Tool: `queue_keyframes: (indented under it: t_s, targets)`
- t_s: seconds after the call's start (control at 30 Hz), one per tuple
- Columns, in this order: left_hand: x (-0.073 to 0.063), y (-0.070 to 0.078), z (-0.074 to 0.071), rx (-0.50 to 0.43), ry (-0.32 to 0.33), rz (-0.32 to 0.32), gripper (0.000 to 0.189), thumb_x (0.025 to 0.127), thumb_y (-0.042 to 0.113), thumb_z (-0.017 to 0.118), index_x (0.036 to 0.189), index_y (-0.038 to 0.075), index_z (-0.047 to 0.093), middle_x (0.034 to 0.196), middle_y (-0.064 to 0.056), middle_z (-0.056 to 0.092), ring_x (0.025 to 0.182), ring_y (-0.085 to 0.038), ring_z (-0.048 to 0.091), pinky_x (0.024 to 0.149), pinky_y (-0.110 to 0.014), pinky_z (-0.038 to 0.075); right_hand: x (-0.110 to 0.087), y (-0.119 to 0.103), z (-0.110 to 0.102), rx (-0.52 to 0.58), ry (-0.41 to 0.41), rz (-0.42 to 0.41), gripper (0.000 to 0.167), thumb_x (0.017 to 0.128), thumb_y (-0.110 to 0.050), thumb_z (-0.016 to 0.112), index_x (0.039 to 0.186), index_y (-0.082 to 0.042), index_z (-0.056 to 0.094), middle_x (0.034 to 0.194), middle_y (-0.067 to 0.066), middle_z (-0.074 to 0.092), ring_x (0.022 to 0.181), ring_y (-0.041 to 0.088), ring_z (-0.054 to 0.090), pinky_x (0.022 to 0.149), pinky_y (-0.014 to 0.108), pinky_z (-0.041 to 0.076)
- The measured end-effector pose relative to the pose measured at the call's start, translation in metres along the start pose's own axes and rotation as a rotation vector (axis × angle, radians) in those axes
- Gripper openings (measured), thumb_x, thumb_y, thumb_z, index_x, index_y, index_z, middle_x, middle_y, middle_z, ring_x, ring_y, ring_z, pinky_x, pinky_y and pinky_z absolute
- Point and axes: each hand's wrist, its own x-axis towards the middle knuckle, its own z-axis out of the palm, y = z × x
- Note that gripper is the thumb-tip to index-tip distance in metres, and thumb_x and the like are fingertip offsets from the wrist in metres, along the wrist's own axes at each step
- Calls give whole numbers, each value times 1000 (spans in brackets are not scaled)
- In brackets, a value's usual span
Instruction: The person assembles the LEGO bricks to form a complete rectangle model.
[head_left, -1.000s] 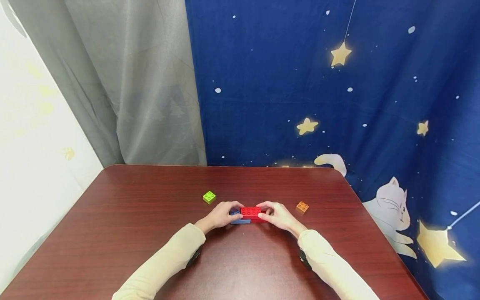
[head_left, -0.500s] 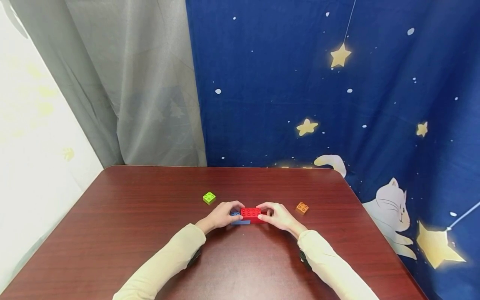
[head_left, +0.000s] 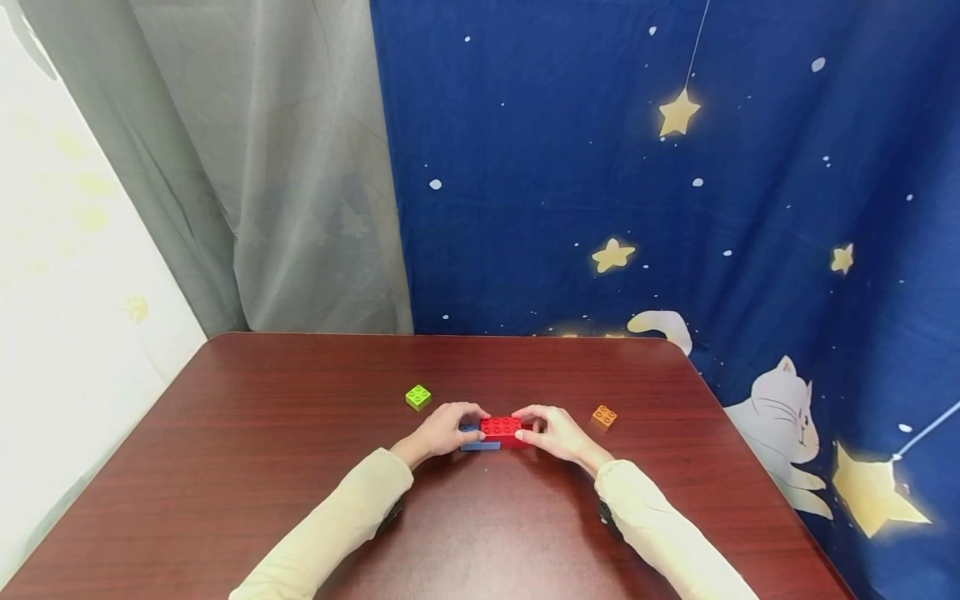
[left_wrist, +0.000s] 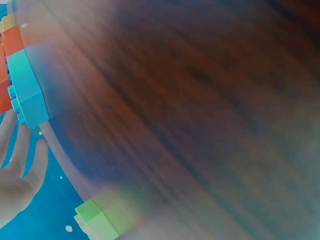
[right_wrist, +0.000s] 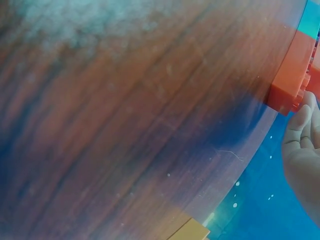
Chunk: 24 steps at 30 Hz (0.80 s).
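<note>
Mid-table in the head view, a red toy building brick (head_left: 500, 428) lies across the tops of a blue brick (head_left: 480, 446) and a second red brick (head_left: 515, 443), which stand end to end on the table. My left hand (head_left: 442, 428) pinches the upper red brick's left end between thumb and fingers. At its right end, my right hand (head_left: 557, 432) pinches the same brick. The left wrist view has the blue brick (left_wrist: 30, 92) beside the left fingers. In the right wrist view, the lower red brick (right_wrist: 292, 75) is beside the right fingers.
Behind and left of the hands lies a small green brick (head_left: 417, 397). A small orange brick (head_left: 603, 417) lies to the right of the right hand. The brown table (head_left: 300, 375) ends at a far edge before grey and blue curtains.
</note>
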Motion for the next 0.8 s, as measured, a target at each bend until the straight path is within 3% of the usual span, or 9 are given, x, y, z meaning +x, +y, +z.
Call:
queue_keyframes:
  t_s: [0.13, 0.4, 0.8]
  targets:
    - [0, 0, 1, 5, 8, 4, 30, 79, 20, 66, 107, 12, 61, 97, 0, 60, 90, -16, 54, 80, -36, 42, 0, 0, -1, -5, 13, -14, 30, 79, -25, 67, 107, -14, 61, 89, -5, 61, 61, 10, 49, 56, 25, 42]
    - [1, 0, 1, 12, 4, -11, 30, 79, 21, 67, 107, 13, 61, 95, 1, 60, 88, -16, 54, 79, -36, 42, 0, 1, 1, -20, 56, -141, 29, 77, -18, 69, 104, -8, 62, 90, 1, 57, 60, 9, 50, 57, 24, 43]
    - [-1, 2, 1, 56, 2, -6, 28, 79, 22, 66, 106, 14, 60, 96, 0, 60, 89, -16, 54, 80, -37, 42, -4, 1, 7, -22, 98, -121, 29, 77, -19, 70, 104, -11, 63, 89, -3, 57, 59, 9, 47, 52, 22, 42]
